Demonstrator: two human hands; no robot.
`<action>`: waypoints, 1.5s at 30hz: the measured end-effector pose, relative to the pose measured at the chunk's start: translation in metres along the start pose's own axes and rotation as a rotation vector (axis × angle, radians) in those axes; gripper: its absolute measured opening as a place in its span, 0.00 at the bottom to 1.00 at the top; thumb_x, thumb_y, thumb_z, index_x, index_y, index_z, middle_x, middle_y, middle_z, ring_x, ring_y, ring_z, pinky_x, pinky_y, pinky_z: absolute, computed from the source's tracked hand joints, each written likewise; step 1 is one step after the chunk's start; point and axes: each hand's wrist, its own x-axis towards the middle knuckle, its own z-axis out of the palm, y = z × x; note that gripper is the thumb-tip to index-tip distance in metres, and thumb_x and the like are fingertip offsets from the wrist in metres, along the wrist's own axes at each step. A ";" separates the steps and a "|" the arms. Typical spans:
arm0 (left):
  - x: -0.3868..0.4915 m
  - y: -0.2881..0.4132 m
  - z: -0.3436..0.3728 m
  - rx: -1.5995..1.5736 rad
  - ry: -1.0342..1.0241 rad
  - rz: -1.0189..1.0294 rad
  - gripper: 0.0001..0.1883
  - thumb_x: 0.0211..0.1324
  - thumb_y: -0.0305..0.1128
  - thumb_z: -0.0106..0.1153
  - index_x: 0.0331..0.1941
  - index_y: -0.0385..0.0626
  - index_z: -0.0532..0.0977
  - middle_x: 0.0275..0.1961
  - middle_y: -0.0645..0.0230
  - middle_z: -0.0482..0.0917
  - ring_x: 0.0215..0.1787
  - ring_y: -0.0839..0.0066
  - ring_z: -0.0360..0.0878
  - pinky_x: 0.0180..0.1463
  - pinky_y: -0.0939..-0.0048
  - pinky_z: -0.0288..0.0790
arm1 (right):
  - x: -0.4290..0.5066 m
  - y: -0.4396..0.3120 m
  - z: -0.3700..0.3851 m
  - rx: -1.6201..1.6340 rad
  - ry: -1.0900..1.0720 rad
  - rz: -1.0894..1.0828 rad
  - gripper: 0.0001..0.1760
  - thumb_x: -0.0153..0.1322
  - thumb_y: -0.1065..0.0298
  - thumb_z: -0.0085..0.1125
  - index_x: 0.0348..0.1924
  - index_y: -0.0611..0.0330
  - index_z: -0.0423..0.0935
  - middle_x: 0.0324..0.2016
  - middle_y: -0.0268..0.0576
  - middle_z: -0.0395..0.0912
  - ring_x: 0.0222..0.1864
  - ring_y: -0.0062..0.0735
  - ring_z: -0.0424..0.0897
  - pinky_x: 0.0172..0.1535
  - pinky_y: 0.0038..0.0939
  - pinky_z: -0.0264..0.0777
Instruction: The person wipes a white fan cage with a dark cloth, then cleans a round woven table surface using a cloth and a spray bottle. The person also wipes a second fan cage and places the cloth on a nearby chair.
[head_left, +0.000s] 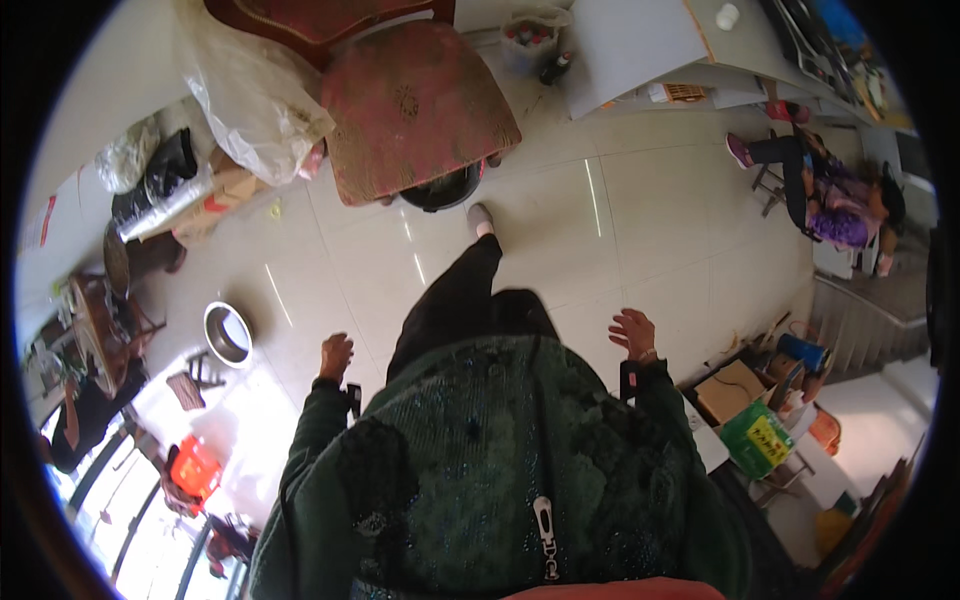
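My left hand (337, 356) hangs beside my body over the tiled floor, fingers loosely curled, with nothing seen in it. On the other side, my right hand (632, 332) is held out with its fingers apart and empty. Each wrist carries a dark strap. Between them is my green jacket (480, 450) with a metal zip pull (545, 525). One shoe (480, 218) shows on the floor ahead, close to a worn red upholstered chair (420, 112). A black basin (444, 191) sits partly hidden under that chair.
A metal basin (229, 334) and a small folding stool (186, 390) are on the floor at left. Cardboard boxes (729, 391) and a green box (756, 440) stand at right. One person (840, 187) sits at upper right, another (90, 420) is at far left. A white counter (637, 45) stands ahead.
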 end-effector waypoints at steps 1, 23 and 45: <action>-0.004 0.006 0.012 -0.029 -0.034 -0.012 0.24 0.62 0.36 0.59 0.61 0.38 0.77 0.39 0.66 0.85 0.35 0.74 0.82 0.35 0.69 0.75 | 0.007 -0.020 -0.001 -0.016 -0.057 -0.008 0.20 0.75 0.70 0.59 0.60 0.62 0.75 0.48 0.51 0.84 0.41 0.43 0.87 0.41 0.42 0.86; -0.322 -0.171 0.273 -1.047 0.256 -0.422 0.21 0.63 0.33 0.59 0.60 0.41 0.77 0.38 0.66 0.82 0.34 0.72 0.81 0.34 0.66 0.73 | 0.141 -0.248 0.100 -0.903 -0.331 -0.360 0.17 0.70 0.75 0.61 0.53 0.57 0.77 0.39 0.44 0.82 0.30 0.37 0.84 0.30 0.40 0.81; -0.250 -0.521 0.086 -1.367 0.690 -0.614 0.22 0.61 0.30 0.57 0.59 0.35 0.76 0.31 0.68 0.80 0.24 0.77 0.73 0.24 0.71 0.67 | -0.147 -0.029 0.401 -1.275 -0.497 -0.443 0.21 0.76 0.68 0.56 0.61 0.60 0.71 0.46 0.57 0.82 0.34 0.52 0.86 0.33 0.52 0.83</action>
